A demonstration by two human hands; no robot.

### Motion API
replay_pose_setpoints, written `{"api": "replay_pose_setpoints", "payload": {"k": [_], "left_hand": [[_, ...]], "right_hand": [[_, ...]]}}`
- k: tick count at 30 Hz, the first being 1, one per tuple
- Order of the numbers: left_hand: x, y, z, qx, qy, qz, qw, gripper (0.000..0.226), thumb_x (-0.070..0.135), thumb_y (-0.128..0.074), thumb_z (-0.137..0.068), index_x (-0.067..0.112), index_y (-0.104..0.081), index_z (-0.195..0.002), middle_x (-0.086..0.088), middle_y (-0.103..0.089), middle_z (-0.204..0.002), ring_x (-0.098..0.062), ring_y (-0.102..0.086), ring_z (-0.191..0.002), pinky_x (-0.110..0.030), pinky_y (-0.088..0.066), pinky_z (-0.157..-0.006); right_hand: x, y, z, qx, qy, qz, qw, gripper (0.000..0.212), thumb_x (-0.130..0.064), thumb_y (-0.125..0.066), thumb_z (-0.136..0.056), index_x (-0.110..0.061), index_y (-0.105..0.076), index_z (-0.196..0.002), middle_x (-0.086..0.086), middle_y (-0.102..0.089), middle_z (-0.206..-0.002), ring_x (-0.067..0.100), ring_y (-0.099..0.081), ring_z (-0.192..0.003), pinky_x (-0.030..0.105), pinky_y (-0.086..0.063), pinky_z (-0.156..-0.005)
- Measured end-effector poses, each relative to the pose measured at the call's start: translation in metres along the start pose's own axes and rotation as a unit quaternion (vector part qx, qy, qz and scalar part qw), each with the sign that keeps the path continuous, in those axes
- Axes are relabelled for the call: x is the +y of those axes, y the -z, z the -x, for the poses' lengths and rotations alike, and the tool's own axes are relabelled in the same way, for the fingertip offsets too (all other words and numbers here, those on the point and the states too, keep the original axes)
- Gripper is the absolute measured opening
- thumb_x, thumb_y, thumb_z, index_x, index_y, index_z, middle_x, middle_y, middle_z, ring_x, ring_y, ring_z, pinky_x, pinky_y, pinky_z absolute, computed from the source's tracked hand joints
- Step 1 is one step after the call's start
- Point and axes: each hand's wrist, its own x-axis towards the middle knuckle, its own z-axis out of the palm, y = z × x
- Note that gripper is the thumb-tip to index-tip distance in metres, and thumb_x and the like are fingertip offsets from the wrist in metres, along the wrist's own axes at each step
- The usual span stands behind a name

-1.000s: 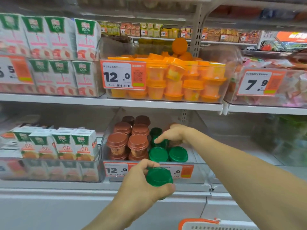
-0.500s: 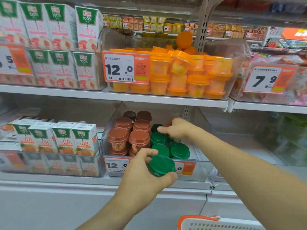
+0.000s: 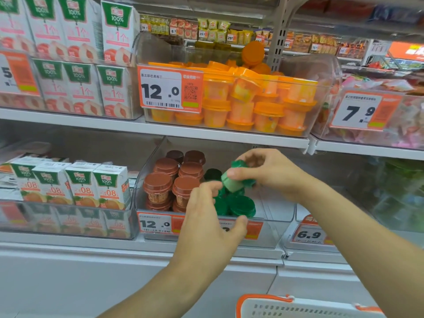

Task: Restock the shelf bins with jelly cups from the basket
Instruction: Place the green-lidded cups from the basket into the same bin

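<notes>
Left hand now empty, fingers loose; right hand grips tilted green jelly cup over half-filled bin, basket at 5 o'clock.

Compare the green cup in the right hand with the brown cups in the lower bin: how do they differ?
The green cup lies tilted in the right hand, above the bin; the brown cups stand upright, stacked in the bin. Its lid is green; theirs are brown. Both are small, round, lidded cups.

Single head-worn view, facing forward and slightly downward at the shelf bin, close range; basket rim at bottom edge, below the fingers.
</notes>
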Motion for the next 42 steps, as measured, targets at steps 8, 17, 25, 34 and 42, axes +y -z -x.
{"api": "replay_pose_setpoints", "payload": {"k": [8,17,25,34,42], "left_hand": [[0.007,-0.012,0.007,-0.080,-0.020,-0.054,0.995,0.010,0.032,-0.065,-0.091,0.031,-0.059,-0.099,0.017,-0.054,-0.098,-0.001,-0.052,-0.097,-0.010,-0.039,-0.080],[0.002,-0.015,0.010,-0.091,-0.026,-0.051,0.994,0.005,0.032,-0.061,-0.092,0.030,-0.061,-0.097,0.017,-0.051,-0.101,-0.001,-0.048,-0.101,-0.013,-0.038,-0.084],[-0.004,-0.027,0.016,-0.109,-0.038,-0.057,0.992,0.004,0.029,-0.060,-0.092,0.031,-0.061,-0.089,0.018,-0.052,-0.093,-0.001,-0.050,-0.095,-0.009,-0.037,-0.076],[-0.034,-0.110,0.052,-0.368,-0.028,-0.148,0.918,0.014,0.027,-0.054,-0.091,0.021,-0.066,-0.088,0.003,-0.072,-0.092,-0.016,-0.065,-0.085,-0.029,-0.055,-0.076],[-0.058,-0.272,0.109,-0.453,-0.030,-0.204,0.867,0.022,0.016,-0.050,-0.092,0.013,-0.058,-0.112,-0.009,-0.062,-0.113,-0.028,-0.059,-0.103,-0.030,-0.043,-0.078]], "right_hand": [[0.047,-0.012,-0.050,0.079,-0.184,0.106,0.974,0.067,-0.046,-0.091,-0.062,-0.008,-0.064,-0.110,0.005,-0.063,-0.111,0.019,-0.058,-0.097,0.030,-0.050,-0.081],[0.062,-0.021,-0.062,0.033,-0.199,0.126,0.971,0.075,-0.058,-0.081,-0.070,-0.006,-0.059,-0.120,0.010,-0.063,-0.124,0.025,-0.063,-0.108,0.035,-0.053,-0.090],[0.067,-0.011,-0.055,0.068,-0.161,0.132,0.976,0.044,-0.045,-0.068,-0.091,-0.007,-0.064,-0.112,0.007,-0.069,-0.105,0.021,-0.066,-0.088,0.036,-0.057,-0.077],[0.117,0.006,0.130,0.341,0.177,0.123,0.915,0.042,-0.029,-0.051,-0.099,-0.007,-0.054,-0.064,0.003,-0.049,-0.051,0.018,-0.045,-0.047,0.029,-0.035,-0.048],[0.357,0.013,0.291,0.210,-0.256,0.243,0.912,0.021,-0.025,-0.059,-0.090,-0.026,-0.056,-0.111,-0.005,-0.060,-0.106,0.017,-0.061,-0.097,0.041,-0.055,-0.084]]}}
